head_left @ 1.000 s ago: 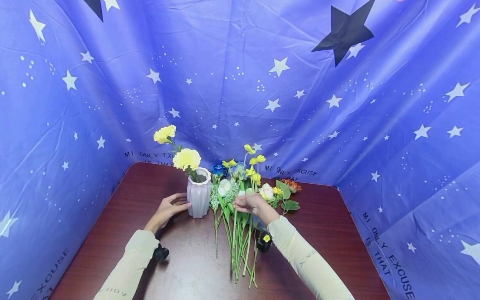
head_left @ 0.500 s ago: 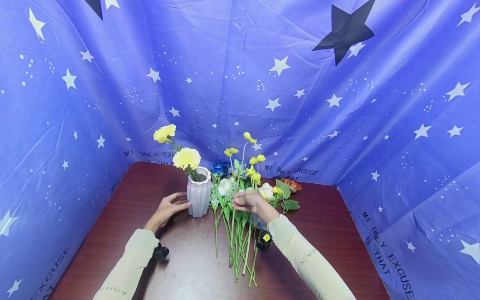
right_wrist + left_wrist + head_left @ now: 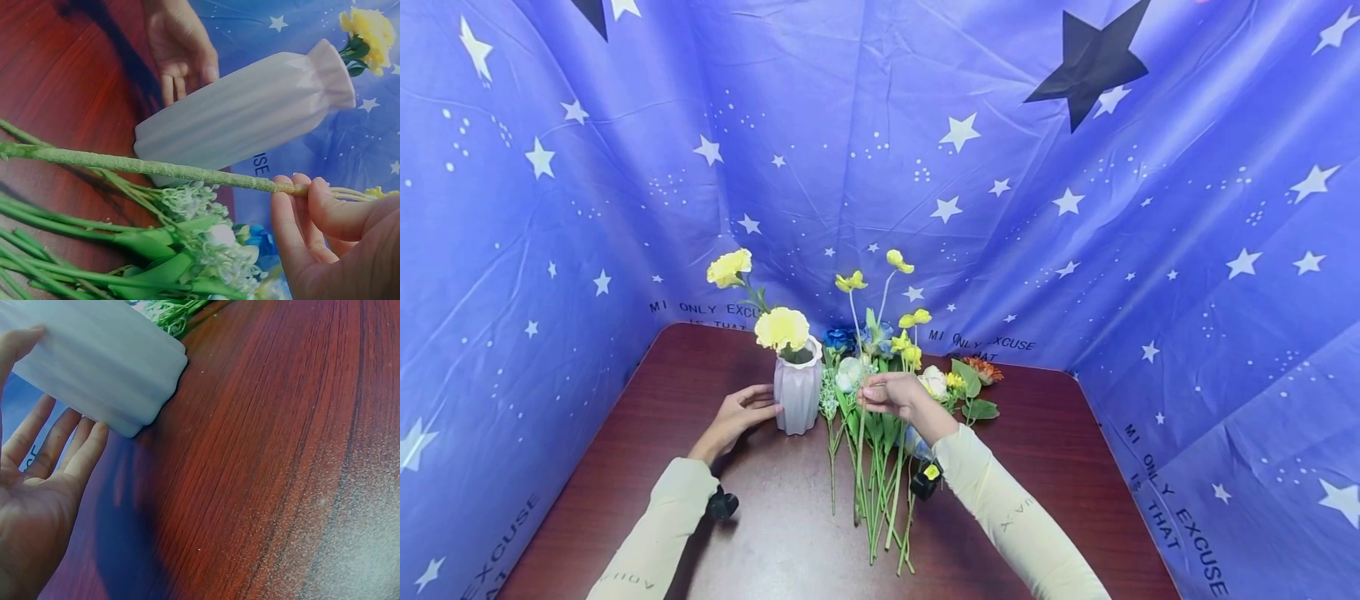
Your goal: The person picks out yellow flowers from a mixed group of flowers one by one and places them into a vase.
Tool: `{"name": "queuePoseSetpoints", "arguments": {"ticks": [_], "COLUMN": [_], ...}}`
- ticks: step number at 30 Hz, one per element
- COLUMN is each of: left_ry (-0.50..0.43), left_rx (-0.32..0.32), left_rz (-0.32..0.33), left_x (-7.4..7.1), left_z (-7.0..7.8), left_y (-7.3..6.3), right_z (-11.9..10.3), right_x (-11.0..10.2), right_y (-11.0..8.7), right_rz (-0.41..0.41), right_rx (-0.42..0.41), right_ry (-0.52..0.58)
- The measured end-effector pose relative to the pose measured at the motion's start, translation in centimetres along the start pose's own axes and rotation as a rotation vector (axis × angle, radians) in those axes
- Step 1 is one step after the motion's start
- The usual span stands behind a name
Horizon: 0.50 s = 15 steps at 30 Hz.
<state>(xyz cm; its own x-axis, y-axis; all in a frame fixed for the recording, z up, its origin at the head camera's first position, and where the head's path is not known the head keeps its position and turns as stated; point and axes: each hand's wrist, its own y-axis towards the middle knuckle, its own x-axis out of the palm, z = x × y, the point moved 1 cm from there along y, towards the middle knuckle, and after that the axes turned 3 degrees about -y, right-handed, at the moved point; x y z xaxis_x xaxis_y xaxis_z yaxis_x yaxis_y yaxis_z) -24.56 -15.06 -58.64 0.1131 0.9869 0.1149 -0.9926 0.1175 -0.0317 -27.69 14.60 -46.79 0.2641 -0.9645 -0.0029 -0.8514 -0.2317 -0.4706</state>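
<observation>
A ribbed pale lilac vase stands upright on the table, holding two yellow carnations that lean left. My left hand is at its left side; in the left wrist view the mostly straight fingers and thumb touch the vase wall. My right hand pinches a green flower stem between thumb and fingers, to the right of the vase. Above that hand the stem branches to small yellow blooms. The stem's lower end hangs over the other stems, apart from the vase.
Several artificial flowers lie right of the vase, among them white blooms, blue ones and an orange one. Their green stems point toward the table's front. A blue star-printed cloth surrounds the table.
My right hand has lifted the pinched stem and moved it slightly left, so its yellow blooms stand higher. The nearer carnation in the vase has shifted right and down. My left hand stays put.
</observation>
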Motion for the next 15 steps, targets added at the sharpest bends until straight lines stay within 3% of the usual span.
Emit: {"name": "queuePoseSetpoints", "arguments": {"ticks": [15], "left_ry": [-0.022], "left_rx": [0.011], "left_rz": [-0.011], "left_x": [-0.1], "left_z": [0.0], "left_y": [0.0], "right_z": [-2.5], "right_x": [0.2], "right_y": [-1.0], "right_rz": [0.027], "right_rx": [-0.074], "right_ry": [-0.006]}}
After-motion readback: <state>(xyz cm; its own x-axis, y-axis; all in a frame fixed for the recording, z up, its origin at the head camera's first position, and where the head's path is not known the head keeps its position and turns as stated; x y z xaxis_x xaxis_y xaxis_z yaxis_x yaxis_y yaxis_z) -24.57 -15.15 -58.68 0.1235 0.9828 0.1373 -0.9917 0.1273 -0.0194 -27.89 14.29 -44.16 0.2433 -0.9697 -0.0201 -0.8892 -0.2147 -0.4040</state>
